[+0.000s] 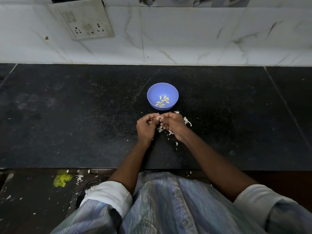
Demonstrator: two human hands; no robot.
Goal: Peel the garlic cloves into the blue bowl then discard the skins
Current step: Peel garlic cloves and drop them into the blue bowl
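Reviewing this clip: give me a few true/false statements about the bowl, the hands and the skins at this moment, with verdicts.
1. The blue bowl holds several peeled cloves. True.
2. The bowl stands to the left of the hands. False: it stands just beyond them, toward the wall.
3. The left hand and right hand meet, fingers curled, around a small piece. True.
4. The garlic skins are all in the bowl. False: they lie scattered on the black counter by the hands.

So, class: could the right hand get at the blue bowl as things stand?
Probably yes: the bowl sits just beyond the right hand with bare counter between. But that hand's fingers seem busy with a garlic clove.
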